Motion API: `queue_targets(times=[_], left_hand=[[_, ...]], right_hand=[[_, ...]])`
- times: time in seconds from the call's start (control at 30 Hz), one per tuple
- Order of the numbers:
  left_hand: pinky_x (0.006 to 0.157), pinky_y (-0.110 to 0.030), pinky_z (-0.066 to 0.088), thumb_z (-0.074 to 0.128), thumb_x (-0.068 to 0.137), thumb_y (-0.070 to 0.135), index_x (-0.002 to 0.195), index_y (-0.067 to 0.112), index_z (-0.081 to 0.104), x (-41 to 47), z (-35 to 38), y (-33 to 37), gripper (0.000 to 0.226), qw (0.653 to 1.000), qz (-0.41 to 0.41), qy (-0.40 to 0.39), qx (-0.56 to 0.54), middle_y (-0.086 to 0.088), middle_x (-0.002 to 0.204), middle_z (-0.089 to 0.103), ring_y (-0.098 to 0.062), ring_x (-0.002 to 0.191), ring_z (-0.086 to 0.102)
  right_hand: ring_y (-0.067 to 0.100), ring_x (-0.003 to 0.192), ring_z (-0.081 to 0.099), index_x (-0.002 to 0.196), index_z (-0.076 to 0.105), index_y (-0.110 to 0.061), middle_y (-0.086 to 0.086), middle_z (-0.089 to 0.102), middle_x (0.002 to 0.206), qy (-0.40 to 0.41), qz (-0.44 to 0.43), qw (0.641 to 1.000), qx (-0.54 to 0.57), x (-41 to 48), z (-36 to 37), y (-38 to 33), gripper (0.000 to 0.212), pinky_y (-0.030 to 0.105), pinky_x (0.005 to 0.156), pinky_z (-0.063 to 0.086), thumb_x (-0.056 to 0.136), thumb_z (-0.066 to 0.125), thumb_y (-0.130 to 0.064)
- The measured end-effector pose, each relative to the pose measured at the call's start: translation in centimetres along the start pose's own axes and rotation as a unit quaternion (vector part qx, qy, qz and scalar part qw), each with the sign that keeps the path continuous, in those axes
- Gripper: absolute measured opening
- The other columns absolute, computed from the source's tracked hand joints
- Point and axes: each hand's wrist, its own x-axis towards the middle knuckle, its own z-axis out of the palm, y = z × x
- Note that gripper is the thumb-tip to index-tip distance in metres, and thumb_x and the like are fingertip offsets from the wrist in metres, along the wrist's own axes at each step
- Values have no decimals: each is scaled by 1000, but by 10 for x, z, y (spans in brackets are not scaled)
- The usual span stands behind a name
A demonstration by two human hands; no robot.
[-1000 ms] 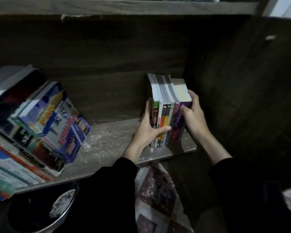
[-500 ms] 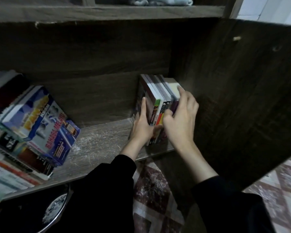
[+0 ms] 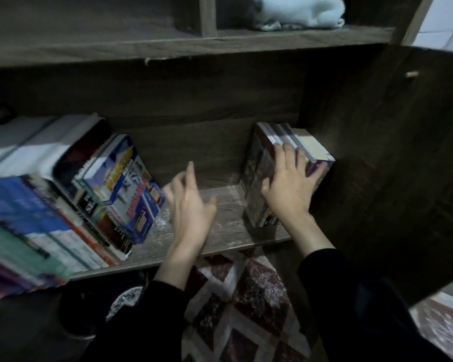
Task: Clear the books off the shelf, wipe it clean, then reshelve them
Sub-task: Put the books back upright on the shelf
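Head view: left hand (image 3: pixel 191 207) has left the books (image 3: pixel 258 165); right hand (image 3: pixel 288 186) stays.

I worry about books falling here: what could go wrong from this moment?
1. Only the right hand steadies the upright books; the left hand hovers apart, so they could tip leftward.
2. The leaning books seem to jut past the shelf edge and might slide off.
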Motion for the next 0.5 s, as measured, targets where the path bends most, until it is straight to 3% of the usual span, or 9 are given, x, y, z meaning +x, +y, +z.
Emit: queue_targets(times=[0.1,0.2,0.4,0.5], left_hand=[[106,-46,24,66,84,16,149,10,26,-7,-39,-39,76,988,-9,117,98,-22,148,25,-41,131,22],[102,-51,23,65,80,13,144,-1,31,-3,-68,-71,74,970,-50,173,163,-30,137,34,-47,121,32],[96,-44,29,65,82,17,149,-3,10,6,-88,-84,89,950,-61,111,284,-22,151,20,-39,117,33],[96,-40,30,63,84,20,150,-1,2,12,-87,-82,92,947,-62,90,304,-18,151,25,-34,117,34]], right_hand=[[25,147,6,152,14,-19,1,14,160,-16,28,999,14,-1,-2,-5,77,68,110,2,88,56,-26],[25,147,7,151,19,-19,2,16,159,-12,40,998,46,-2,-3,-7,78,67,111,4,85,60,-22],[26,146,5,150,20,-19,2,17,158,-20,42,997,66,0,-1,-7,80,68,111,5,84,63,-21],[27,146,5,149,22,-19,2,19,157,-20,41,997,67,1,1,-6,80,68,111,6,82,65,-20]])
